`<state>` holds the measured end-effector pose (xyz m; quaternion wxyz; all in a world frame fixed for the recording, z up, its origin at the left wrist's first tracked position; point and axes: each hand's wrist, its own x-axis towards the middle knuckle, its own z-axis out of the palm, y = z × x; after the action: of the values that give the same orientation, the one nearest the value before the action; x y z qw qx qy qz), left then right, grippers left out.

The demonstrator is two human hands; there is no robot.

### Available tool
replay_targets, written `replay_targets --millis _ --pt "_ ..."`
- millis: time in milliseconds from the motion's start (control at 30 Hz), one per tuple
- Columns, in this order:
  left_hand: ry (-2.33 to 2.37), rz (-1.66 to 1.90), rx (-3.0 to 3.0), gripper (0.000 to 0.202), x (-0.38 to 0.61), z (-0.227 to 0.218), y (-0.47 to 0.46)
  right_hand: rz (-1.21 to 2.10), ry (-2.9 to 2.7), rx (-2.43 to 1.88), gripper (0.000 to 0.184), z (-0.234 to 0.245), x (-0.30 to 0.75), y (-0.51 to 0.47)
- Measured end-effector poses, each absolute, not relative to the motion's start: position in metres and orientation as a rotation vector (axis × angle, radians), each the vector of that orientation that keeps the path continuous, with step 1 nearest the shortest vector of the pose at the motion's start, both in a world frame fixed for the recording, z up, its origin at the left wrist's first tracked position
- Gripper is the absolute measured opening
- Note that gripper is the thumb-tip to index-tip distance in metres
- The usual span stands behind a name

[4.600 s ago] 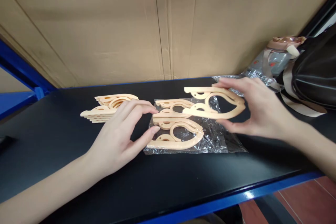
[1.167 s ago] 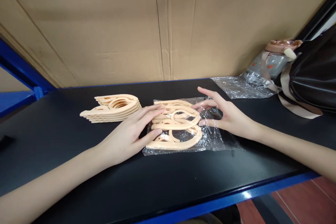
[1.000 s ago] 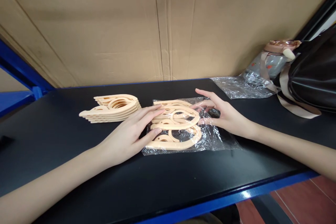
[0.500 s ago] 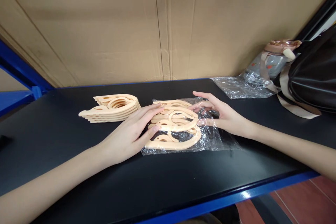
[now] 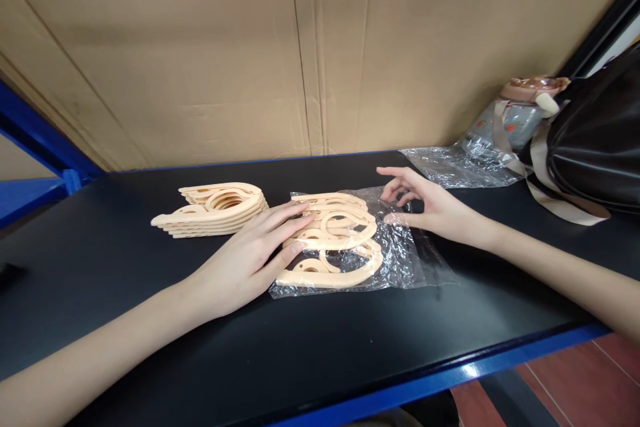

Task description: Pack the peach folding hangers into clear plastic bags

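Pressing flat, L hand [image 5: 245, 260] pins hangers [image 5: 340, 240] on bag [image 5: 415, 267]; R hand [image 5: 435, 210] grip loose, empty, at bag's edge.

Counts: hangers in two groups, two bags, two hands.
One stack of peach plastic hangers [image 5: 215, 208], about five; one loose pile of hangers [image 5: 335, 240], roughly four, overlap hides the exact count. One clear bag [image 5: 415, 260], one second clear bag [image 5: 450, 167], one water bottle [image 5: 515, 120], one black bag [image 5: 595, 147], left hand [image 5: 245, 260], right hand [image 5: 430, 210].
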<state>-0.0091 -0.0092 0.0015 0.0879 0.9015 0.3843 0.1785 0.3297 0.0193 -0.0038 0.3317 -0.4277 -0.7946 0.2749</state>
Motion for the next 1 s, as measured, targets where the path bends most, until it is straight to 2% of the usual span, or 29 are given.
replay_targets --millis 133,367,800,1000 --pt "1.091 0.54 2.798 0.048 -0.01 0.003 -0.012 0.532 -1.998 -1.388 0.071 -0.002 0.353 0.032" --pt "0.747 0.51 2.967 0.055 0.018 0.016 -0.024 0.999 -1.919 -1.447 0.08 0.001 0.354 0.032" --pt "0.502 0.409 3.016 0.071 0.053 0.006 -0.023 1.266 -1.616 -1.216 0.063 0.043 0.32 0.031" --pt "0.473 0.436 3.004 0.078 0.052 0.005 -0.02 1.192 -1.773 -1.184 0.053 0.042 0.282 0.042"
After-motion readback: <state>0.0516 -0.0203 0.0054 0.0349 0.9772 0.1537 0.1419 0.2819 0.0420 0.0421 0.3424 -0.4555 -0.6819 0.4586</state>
